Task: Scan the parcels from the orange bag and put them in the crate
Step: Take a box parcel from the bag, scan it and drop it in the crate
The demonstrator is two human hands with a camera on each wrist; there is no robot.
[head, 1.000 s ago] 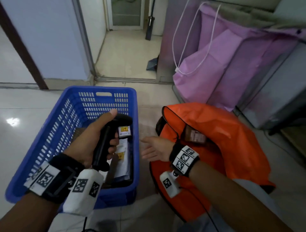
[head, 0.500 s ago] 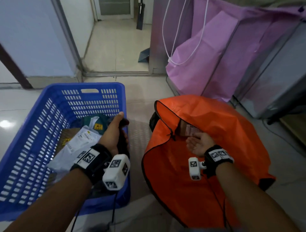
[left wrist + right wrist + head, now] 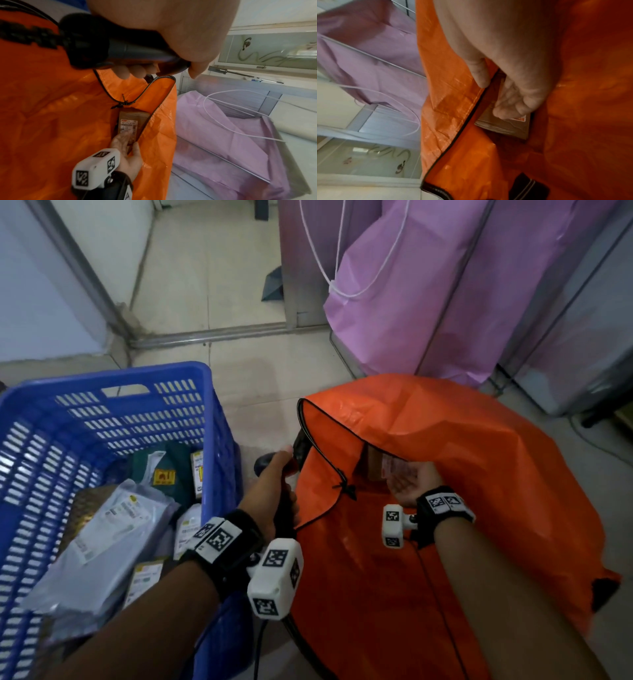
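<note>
The orange bag (image 3: 462,474) lies on the floor at the right with its mouth open toward the crate. A brown parcel (image 3: 378,467) with a white label sits just inside the mouth. My right hand (image 3: 406,486) reaches in palm up; its fingers lie on the labelled face of the brown parcel (image 3: 505,128) and the thumb (image 3: 137,148) is on its other side, gripping it. My left hand (image 3: 270,494) grips a black scanner (image 3: 120,50) between crate and bag, head toward the bag's mouth. The blue crate (image 3: 102,378) at the left holds several parcels, among them a grey mailer (image 3: 113,525).
A purple bag (image 3: 428,302) with a white cord leans behind the orange bag. A grey cabinet (image 3: 589,330) stands at the right. A metal door threshold (image 3: 205,335) crosses the tiled floor beyond the crate. The scanner's cable hangs below my left wrist.
My left hand carried the scanner from above the crate rightward to the bag's mouth. My right hand went from beside the bag into its opening and took hold of the brown parcel.
</note>
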